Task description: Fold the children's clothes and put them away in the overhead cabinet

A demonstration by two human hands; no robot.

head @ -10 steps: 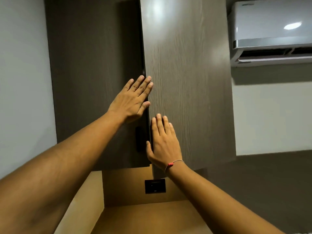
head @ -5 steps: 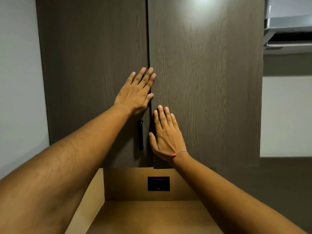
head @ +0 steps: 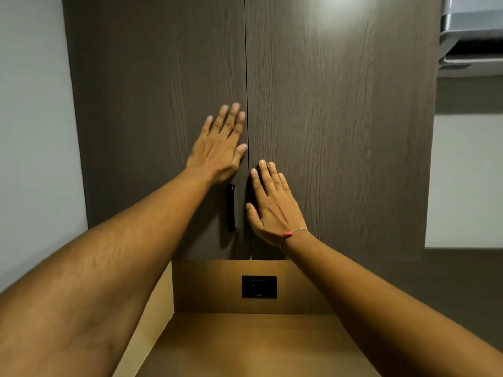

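Two bare forearms reach up and forward from the bottom corners of the view. Below them lies a light brown wooden desk [head: 245, 346] set in a recess.

Above the desk, straight ahead, is the overhead cabinet [head: 340, 77], dark brown with a wood grain. Its two tall doors are closed and meet at a thin vertical seam.

The left hand [head: 220, 151] lies flat on the left door [head: 152, 104], fingers straight and together, their tips just beside the seam. Its grip is fully open and holds nothing.

The right hand [head: 273, 208] lies flat on the right door [head: 353, 172], lower down, also just beside the seam. Its grip is likewise open and empty. A thin cord bracelet with a red bead [head: 288, 234] circles that wrist.

A black vertical handle [head: 230, 208] sits on the left door, below the left hand and untouched.

Under the cabinet, the recess's back panel carries a black wall socket [head: 259, 287].

To the upper right, part of a white air conditioner [head: 471, 36] hangs on a pale wall. A pale wall [head: 32, 131] also runs along the left.
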